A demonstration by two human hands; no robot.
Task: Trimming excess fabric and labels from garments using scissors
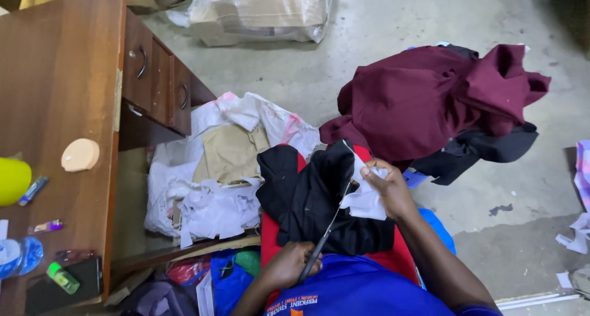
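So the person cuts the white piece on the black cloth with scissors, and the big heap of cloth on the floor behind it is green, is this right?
Not quite: the heap of cloth on the floor is dark red, not green, as the head view shows. The rest holds: the left hand works the scissors, and the right hand holds the white piece on the black cloth.

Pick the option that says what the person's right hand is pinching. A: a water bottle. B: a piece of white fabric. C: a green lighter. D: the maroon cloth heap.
B: the right hand pinches a piece of white fabric against the black garment on the lap, while the left hand grips scissors whose blades point up toward that white piece.
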